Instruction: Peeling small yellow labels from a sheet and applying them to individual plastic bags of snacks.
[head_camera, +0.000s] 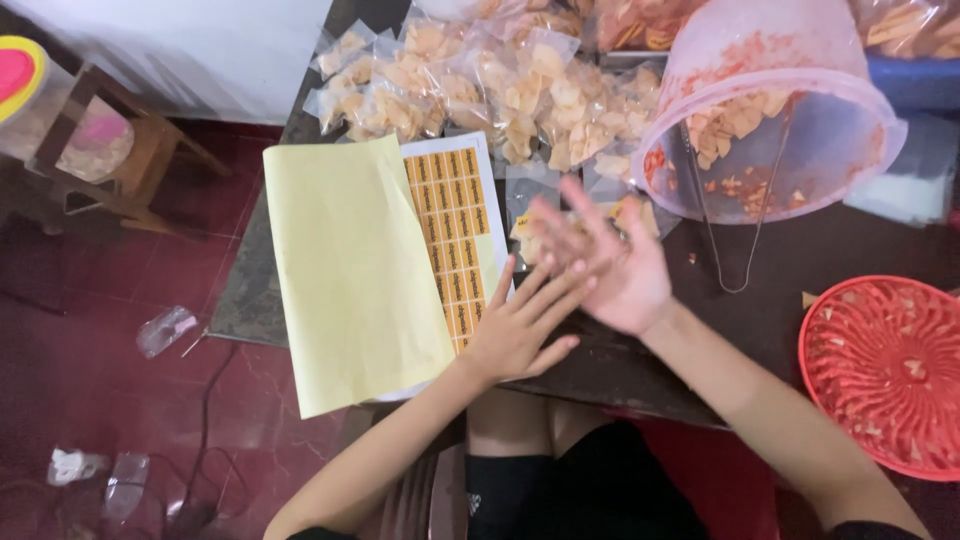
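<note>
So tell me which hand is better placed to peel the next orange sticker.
Left, probably. The left hand lies right beside the orange sticker sheet, fingertips near its edge. The right hand is raised, palm up, farther toward the pink bowl.

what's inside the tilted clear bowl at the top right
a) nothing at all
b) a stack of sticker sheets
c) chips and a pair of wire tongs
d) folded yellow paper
c: the tilted clear plastic bowl holds a small heap of chips, and the wire tongs run from inside it out onto the dark table.
</note>
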